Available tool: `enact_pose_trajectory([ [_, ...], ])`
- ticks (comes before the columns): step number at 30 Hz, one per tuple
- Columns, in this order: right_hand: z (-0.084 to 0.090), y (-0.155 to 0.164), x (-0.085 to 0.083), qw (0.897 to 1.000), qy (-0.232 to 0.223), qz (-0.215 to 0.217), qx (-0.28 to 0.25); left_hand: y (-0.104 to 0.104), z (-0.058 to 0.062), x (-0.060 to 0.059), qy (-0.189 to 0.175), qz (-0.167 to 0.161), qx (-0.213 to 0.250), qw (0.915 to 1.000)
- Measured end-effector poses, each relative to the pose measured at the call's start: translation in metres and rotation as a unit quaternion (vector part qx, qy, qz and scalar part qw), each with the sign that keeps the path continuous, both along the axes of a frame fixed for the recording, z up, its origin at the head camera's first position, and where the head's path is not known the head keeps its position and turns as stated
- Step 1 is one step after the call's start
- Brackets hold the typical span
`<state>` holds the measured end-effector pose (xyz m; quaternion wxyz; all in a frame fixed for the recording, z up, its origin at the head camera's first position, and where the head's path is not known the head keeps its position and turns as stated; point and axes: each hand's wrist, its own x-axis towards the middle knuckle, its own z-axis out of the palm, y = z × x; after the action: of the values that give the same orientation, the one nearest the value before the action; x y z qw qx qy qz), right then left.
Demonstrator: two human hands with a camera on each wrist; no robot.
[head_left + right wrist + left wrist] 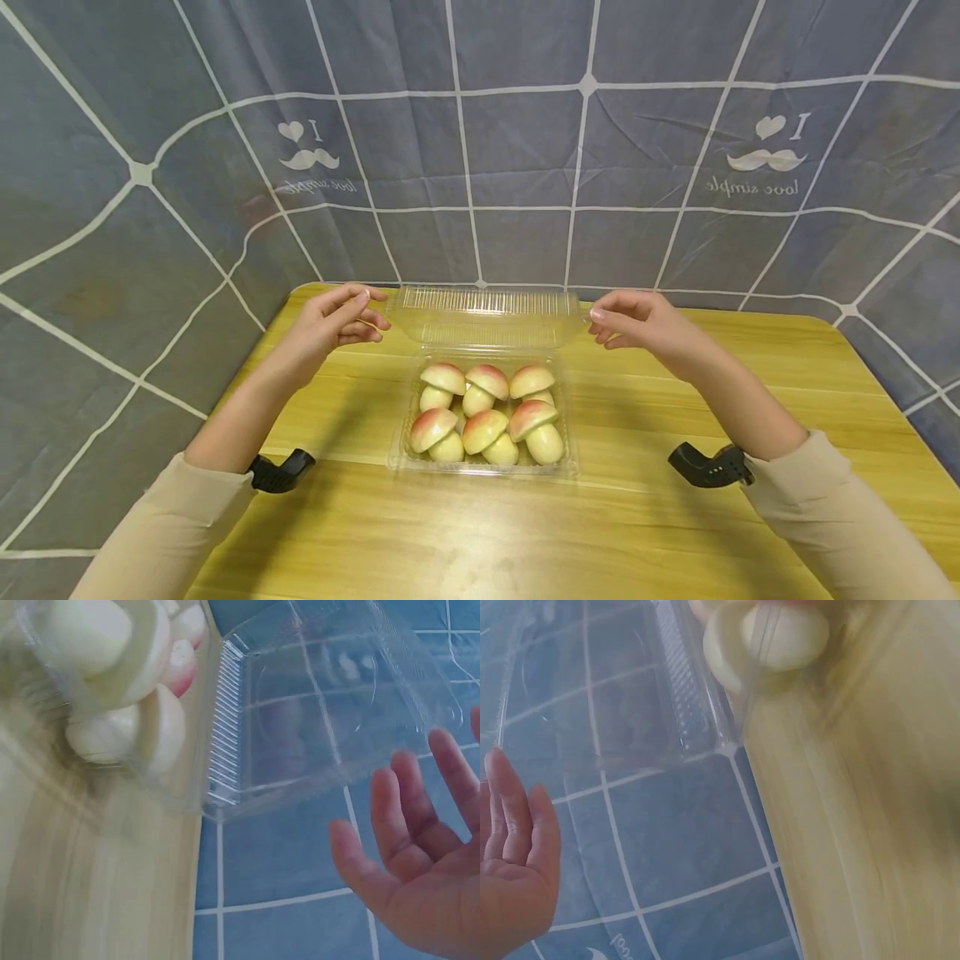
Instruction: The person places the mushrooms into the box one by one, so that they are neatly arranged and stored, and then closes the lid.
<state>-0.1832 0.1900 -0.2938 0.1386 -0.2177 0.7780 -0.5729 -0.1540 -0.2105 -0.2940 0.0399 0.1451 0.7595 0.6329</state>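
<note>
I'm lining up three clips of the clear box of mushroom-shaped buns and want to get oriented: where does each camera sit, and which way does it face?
Head: above the wooden table, facing forward and down at the open box and buns; both forearms, left hand and right hand show.
Left wrist: beside the box lid, facing the lid, table edge and blue cloth; left fingers show.
Right wrist: faces the lid's other side and the buns; right palm shows.
Shared: all three see the lid and buns.
</note>
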Motion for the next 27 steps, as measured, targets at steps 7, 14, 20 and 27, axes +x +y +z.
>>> enact_pose_trajectory([
  [7, -0.017, 0.004, 0.013, 0.998, 0.005, 0.063, 0.015, -0.002, -0.005, 0.017, -0.077, -0.041, 0.018, 0.9960],
  [14, -0.041, 0.009, 0.028, 0.992, 0.001, 0.121, 0.025, -0.009, -0.024, 0.026, -0.159, -0.131, -0.036, 0.9779],
  [20, -0.061, 0.009, 0.041, 0.987, 0.005, 0.158, 0.034, -0.011, -0.046, 0.031, -0.207, -0.180, -0.042, 0.9607],
  [27, -0.081, 0.006, 0.051, 0.988, -0.005, 0.154, 0.029, -0.009, -0.064, 0.037, -0.205, -0.176, -0.109, 0.9566],
])
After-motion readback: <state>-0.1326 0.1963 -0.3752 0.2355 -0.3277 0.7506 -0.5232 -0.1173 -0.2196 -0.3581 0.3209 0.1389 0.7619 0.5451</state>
